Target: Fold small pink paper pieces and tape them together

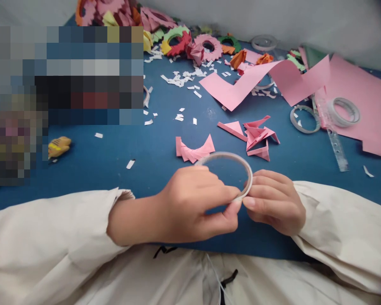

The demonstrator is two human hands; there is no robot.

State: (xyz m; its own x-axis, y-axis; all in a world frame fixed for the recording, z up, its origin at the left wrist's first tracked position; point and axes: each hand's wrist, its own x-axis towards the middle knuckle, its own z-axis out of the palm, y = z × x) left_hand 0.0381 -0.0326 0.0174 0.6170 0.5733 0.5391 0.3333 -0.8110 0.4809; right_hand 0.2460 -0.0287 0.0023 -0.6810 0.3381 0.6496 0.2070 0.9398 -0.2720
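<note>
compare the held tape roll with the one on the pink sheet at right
The held roll is raised in the left hand; the roll at right lies untouched on the pink sheet. The held roll's band looks thin, the other's thicker. Both are pale open rings.

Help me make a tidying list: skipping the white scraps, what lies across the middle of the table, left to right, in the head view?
Small yellow object → curved piece of folded pink paper → cluster of folded pink pieces → flat-lying tape ring → clear ruler.
</note>
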